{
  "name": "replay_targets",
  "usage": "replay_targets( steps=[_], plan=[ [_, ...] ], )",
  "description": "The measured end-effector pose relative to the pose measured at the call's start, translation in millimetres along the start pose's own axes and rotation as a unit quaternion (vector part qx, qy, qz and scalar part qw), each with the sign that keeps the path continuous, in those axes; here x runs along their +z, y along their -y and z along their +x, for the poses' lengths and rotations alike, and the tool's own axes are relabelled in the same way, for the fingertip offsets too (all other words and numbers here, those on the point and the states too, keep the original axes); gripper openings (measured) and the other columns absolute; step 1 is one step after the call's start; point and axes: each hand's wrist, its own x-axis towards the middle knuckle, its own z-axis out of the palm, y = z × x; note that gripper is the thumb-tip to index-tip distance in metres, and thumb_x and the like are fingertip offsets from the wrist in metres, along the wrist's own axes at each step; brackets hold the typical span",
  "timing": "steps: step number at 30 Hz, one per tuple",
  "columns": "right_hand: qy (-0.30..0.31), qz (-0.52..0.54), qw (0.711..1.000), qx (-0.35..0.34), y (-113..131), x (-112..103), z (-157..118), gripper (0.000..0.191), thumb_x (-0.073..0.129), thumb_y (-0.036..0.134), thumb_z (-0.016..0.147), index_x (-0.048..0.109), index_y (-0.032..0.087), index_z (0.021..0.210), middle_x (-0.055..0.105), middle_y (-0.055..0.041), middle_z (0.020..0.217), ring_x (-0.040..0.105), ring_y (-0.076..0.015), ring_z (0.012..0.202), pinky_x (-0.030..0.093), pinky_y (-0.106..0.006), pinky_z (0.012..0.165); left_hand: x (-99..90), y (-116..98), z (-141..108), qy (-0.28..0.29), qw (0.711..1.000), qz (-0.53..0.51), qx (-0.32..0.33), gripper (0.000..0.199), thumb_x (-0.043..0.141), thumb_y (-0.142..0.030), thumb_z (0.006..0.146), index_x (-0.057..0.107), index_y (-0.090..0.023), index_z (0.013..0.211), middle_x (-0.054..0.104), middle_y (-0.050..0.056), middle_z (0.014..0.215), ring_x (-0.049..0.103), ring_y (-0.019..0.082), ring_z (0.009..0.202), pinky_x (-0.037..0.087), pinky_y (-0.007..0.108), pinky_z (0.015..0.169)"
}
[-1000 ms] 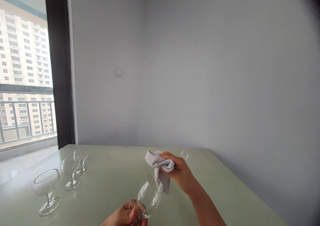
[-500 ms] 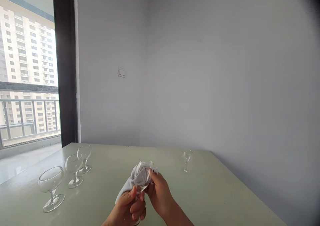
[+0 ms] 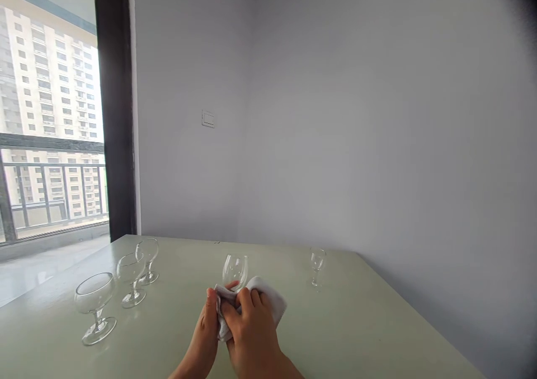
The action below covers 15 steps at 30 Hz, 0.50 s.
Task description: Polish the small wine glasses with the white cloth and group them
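Observation:
A clear stemmed glass (image 3: pixel 235 270) is held up in front of me over the table, its bowl upward. My left hand (image 3: pixel 203 328) is closed around its lower part, thumb up on the near side and a fingertip showing behind the bowl. My right hand (image 3: pixel 254 326) grips a white cloth (image 3: pixel 273 299) with bent fingers, pressing it against the glass below the bowl. The glass's stem and foot are hidden by the hands and cloth.
On the left of the pale green table (image 3: pixel 344 323) stand three stemmed glasses: a near one (image 3: pixel 95 306), a middle one (image 3: pixel 132 278) and a far one (image 3: pixel 147 258). A smaller stemmed glass (image 3: pixel 318 264) stands at the back right. Grey walls (image 3: pixel 319 116) rise behind.
The cloth has moved from around and inside the bowl down to the glass's lower part. My right hand has come down over it, and the bowl is now uncovered. The view has shifted slightly.

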Motion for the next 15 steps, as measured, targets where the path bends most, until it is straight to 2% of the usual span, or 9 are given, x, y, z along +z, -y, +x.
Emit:
replay_targets(
  steps=[3,5,6,8,10,12,15],
  plan=[
    [0.094,0.088,0.991,0.030,-1,-16,2,0.023,0.056,0.021,0.065,0.066,0.024,0.085,0.058,-0.0042,0.078,0.050,-0.0197,0.068,0.037,-0.033,0.063,-2.5,-3,1,-0.015,0.998,0.049,0.033,0.057,0.039,-0.065,0.078,0.060,-0.023,0.109,0.062,0.000,0.078,0.053,0.017,0.075,0.042,0.026,0.071],
    [0.170,0.194,0.964,0.071,-12,-32,5,0.009,0.054,0.021,0.067,0.062,0.022,0.069,0.052,0.0014,0.064,0.044,-0.0133,0.055,0.033,-0.026,0.054,-2.3,-3,4,-0.041,0.995,0.076,0.045,0.052,0.047,-0.062,0.076,0.060,-0.022,0.107,0.054,-0.004,0.063,0.047,0.012,0.058,0.039,0.022,0.057],
    [0.188,0.255,0.943,0.104,-19,-38,7,0.007,0.054,0.021,0.067,0.058,0.021,0.062,0.047,0.0037,0.056,0.039,-0.0110,0.050,0.029,-0.024,0.050,-1.8,-3,5,-0.052,0.995,0.075,0.042,0.049,0.052,-0.059,0.075,0.060,-0.022,0.106,0.048,-0.006,0.057,0.042,0.010,0.052,0.035,0.020,0.050],
    [0.160,0.363,0.901,0.175,-34,-44,12,0.017,0.054,0.024,0.068,0.048,0.019,0.053,0.035,0.0061,0.049,0.030,-0.0092,0.047,0.024,-0.023,0.047,-0.7,-2,9,-0.055,0.998,0.023,0.017,0.043,0.059,-0.054,0.072,0.061,-0.022,0.100,0.041,-0.008,0.052,0.036,0.007,0.046,0.028,0.019,0.044],
    [0.083,0.430,0.873,0.216,-43,-40,16,0.021,0.054,0.031,0.072,0.048,0.018,0.056,0.035,0.0057,0.052,0.032,-0.0099,0.051,0.027,-0.024,0.050,0.3,-1,12,-0.029,0.997,-0.060,-0.029,0.036,0.063,-0.050,0.071,0.063,-0.020,0.091,0.045,-0.007,0.057,0.040,0.006,0.048,0.029,0.018,0.045],
    [0.046,0.472,0.856,0.205,-40,-30,18,0.023,0.052,0.038,0.075,0.055,0.017,0.068,0.045,0.0029,0.061,0.041,-0.0126,0.060,0.034,-0.024,0.058,0.7,-1,13,0.011,0.990,-0.133,-0.049,0.029,0.064,-0.044,0.072,0.064,-0.019,0.087,0.054,-0.002,0.070,0.049,0.008,0.061,0.037,0.019,0.053],
    [0.071,0.532,0.830,0.151,-25,-14,17,0.023,0.056,0.037,0.075,0.062,0.016,0.085,0.054,-0.0003,0.076,0.048,-0.0159,0.075,0.038,-0.025,0.071,-1.8,-1,12,0.030,0.982,-0.181,-0.040,0.026,0.062,-0.039,0.076,0.065,-0.021,0.093,0.060,0.002,0.090,0.054,0.014,0.083,0.043,0.023,0.070]
  ],
)
